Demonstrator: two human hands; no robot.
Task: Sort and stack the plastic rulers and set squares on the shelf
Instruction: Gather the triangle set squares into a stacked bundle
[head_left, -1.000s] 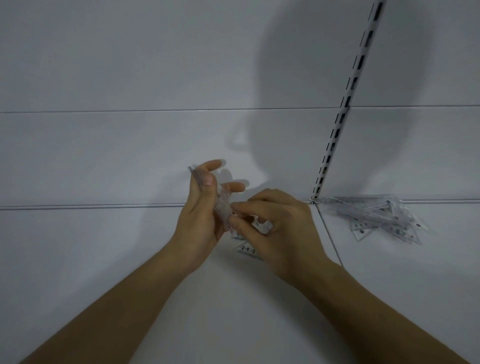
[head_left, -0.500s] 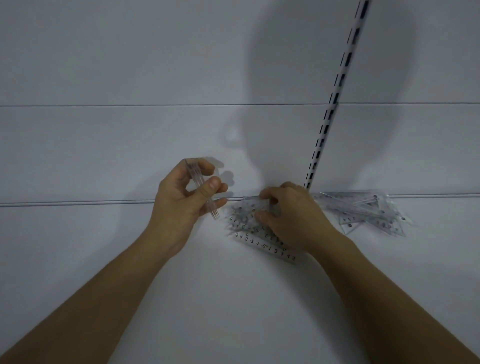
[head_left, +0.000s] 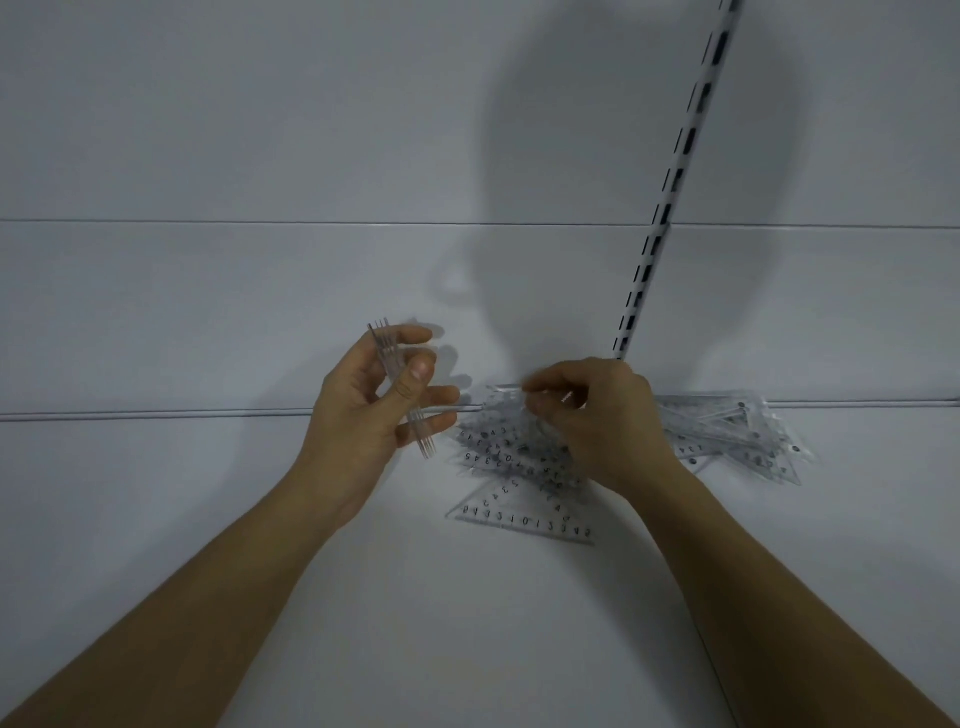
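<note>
Loose pile (head_left: 511, 457) of clear set squares lay on the white shelf (head_left: 467, 623), just right of frame centre, hard against the seam where shelf met back panel. Numbered edges ran every way; no common alignment. One set square (head_left: 519, 512) sat lowest in frame, at the pile's near edge, its long numbered edge running roughly left to right, tilted slightly down toward the right.

Right hand (head_left: 597, 421) was directly over the pile, fingers curled, thumb and fingertips pinching one clear piece at its upper end. Which shape it held could not be made out; plastic too transparent against the pile beneath.

Left hand (head_left: 374, 405) stood just left of the pile, apart from it and raised off the shelf. It gripped a stack (head_left: 402, 389) of clear pieces edge-on, thumb pressed across the middle, fingers behind. Stack's long axis ran from upper left to lower right, lower end pointing toward the pile.

Judgement: the pinched piece had to travel left, toward the held stack, and be turned edge-on to match that diagonal axis before it could slide in. Right hand was the nearer to the pile; left served as holder.

Second heap (head_left: 727, 436) lay further right, past the slotted upright (head_left: 670, 197), well apart from the left hand and partly hidden behind the right wrist. Shadow of a head fell on the back panel (head_left: 208, 130) above.
</note>
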